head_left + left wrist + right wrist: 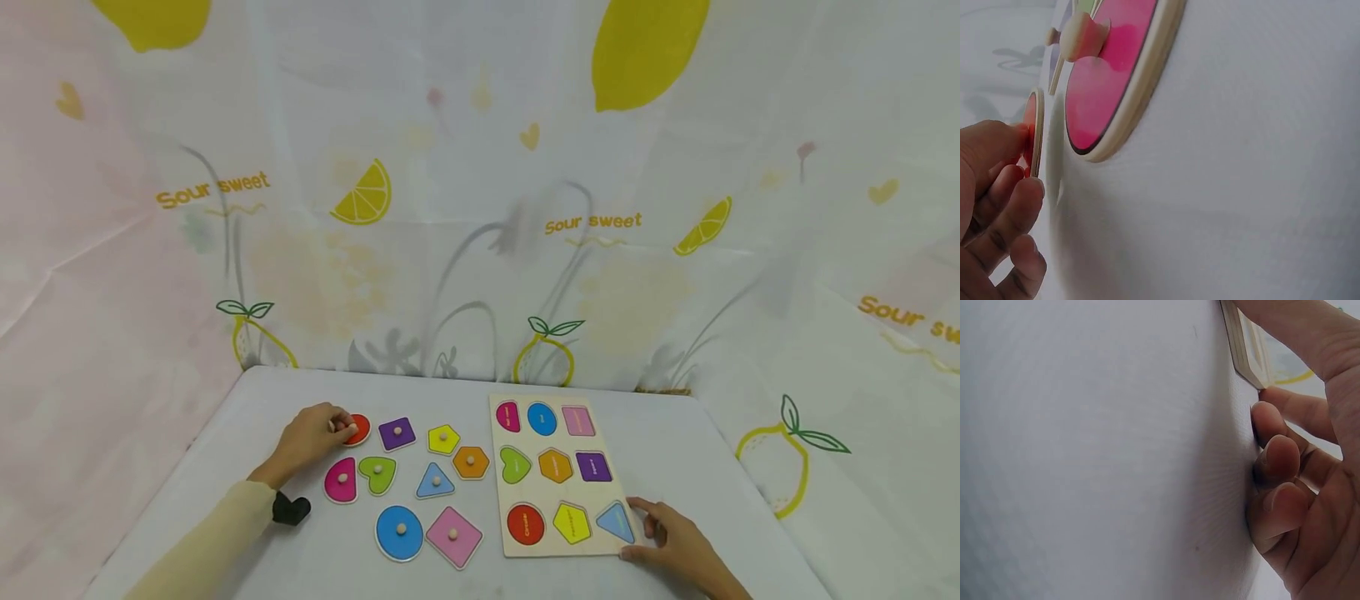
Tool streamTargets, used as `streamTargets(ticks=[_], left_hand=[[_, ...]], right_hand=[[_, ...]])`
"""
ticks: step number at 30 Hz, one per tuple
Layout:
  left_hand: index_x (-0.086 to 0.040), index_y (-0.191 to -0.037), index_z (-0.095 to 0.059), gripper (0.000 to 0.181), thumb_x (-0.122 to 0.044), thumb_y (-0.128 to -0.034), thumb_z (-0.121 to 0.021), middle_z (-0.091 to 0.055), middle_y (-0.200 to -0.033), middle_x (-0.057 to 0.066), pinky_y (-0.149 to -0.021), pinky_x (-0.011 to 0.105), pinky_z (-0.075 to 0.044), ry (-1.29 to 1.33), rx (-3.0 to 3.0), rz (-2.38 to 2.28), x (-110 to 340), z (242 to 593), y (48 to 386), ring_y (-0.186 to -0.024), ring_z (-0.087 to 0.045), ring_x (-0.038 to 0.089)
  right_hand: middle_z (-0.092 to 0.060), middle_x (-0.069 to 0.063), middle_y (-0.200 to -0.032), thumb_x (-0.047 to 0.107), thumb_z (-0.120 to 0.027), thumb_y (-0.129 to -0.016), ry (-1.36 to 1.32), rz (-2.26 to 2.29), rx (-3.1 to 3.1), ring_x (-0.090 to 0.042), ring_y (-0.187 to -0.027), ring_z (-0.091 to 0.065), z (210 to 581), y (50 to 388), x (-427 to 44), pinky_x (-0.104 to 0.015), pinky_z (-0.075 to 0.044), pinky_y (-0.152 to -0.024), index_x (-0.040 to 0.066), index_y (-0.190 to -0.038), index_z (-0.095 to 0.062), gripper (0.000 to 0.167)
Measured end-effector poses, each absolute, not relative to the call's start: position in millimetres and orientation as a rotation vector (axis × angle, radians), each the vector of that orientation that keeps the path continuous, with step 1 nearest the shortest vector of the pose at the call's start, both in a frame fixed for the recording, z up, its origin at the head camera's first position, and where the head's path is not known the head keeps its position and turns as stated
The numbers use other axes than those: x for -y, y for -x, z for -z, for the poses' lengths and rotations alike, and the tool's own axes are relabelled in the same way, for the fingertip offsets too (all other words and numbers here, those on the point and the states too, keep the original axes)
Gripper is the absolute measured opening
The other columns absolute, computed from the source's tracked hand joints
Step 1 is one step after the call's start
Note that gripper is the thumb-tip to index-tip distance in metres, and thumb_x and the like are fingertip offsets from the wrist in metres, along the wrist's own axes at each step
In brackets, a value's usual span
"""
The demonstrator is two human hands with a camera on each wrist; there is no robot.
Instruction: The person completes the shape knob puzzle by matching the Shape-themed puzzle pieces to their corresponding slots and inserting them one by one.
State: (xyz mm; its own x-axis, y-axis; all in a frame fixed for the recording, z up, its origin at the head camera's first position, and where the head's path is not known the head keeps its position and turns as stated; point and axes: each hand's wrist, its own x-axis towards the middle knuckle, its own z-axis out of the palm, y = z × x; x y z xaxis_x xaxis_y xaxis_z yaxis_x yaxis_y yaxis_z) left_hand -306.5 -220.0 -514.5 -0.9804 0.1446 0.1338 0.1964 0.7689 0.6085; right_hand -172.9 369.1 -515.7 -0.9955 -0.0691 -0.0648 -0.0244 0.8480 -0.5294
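With its fingertips my left hand (pixel 311 437) pinches the red circle piece (pixel 361 429) at the far left of the loose pieces. In the left wrist view the red disc (pixel 1033 134) looks slightly tilted and raised off the white surface. Its knob is hidden behind the fingers. Nearby lies a pink half-round piece (pixel 1094 100) with a wooden knob. My right hand (pixel 675 537) rests beside the wooden puzzle board (pixel 551 492), its thumb and index finger spread and touching the near right corner. The other fingers are bent on the table, apart from the board (pixel 1239 347).
Between the left hand and the board lie a purple square (pixel 388 435), yellow pentagon (pixel 435 439), green heart (pixel 369 477), orange hexagon (pixel 480 462), blue triangle (pixel 427 487), blue circle (pixel 390 542) and pink rectangle (pixel 465 550). A printed lemon curtain (pixel 450 250) hangs behind the table.
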Motion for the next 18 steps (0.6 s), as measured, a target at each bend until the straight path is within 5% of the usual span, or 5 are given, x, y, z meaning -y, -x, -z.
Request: streamTargets(ticks=[18], left_hand=[[-0.013, -0.094, -0.076, 0.013, -0.021, -0.0875, -0.083, -0.06, -0.08, -0.008, -0.063, 0.025, -0.047, 0.467, 2.745, 1.061, 203, 505, 285, -0.074, -0.053, 0.013]], right_hand=[[-0.046, 0.002, -0.084, 0.041, -0.094, -0.07, 0.017, 0.845, -2.935, -0.009, -0.07, -0.042, 514, 172, -365, -0.025, -0.036, -0.061, 0.004, -0.137, -0.063, 0.083]])
